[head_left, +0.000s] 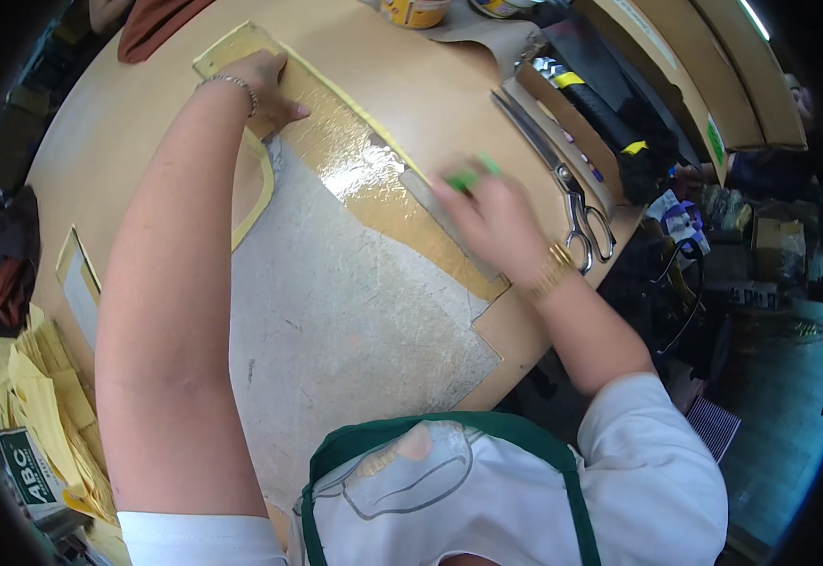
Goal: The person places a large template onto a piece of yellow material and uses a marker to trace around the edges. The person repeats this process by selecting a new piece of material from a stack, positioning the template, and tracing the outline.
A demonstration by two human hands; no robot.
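Observation:
A long yellow-tan panel with a pale yellow folded edge lies across a worn grey sheet on the table. The panel's middle is wet and shiny, like a coat of glue. At its far end my left hand presses down, thumb spread from the fingers. My right hand, blurred, is at the panel's right edge with a small green object between its fingers; its kind is unclear. A narrow grey strip lies along that edge, partly behind the right hand. A curved yellow-edged part shows beside my left forearm.
Large metal shears lie on the right beside an open cardboard tray of tools. Yellow cans stand at the back. Folded yellow sheets and a small yellow-edged piece are on the left. Brown cloth lies at the far left.

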